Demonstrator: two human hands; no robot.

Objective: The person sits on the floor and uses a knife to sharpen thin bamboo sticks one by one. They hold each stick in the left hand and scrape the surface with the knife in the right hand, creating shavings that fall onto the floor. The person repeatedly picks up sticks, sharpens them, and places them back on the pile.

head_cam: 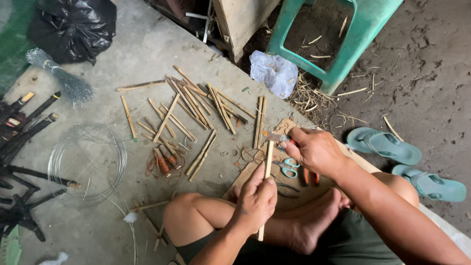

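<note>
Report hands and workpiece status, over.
Left hand grip shut on thin pale bamboo stick. Right hand shut on small knife at stick's top. Blue-handled scissors beside it.

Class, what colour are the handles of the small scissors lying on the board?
Light blue-turquoise scissors handles, shown in the head view.

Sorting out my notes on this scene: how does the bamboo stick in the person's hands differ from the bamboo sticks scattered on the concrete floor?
The held bamboo stick stands nearly upright, gripped low by the left hand; the scattered bamboo sticks lie flat, pointing many ways. The held one has a blade in the right hand at its upper end; the scattered ones are untouched. The held one is alone; the others lie in a loose, overlapping pile. All are thin, pale tan strips.
</note>
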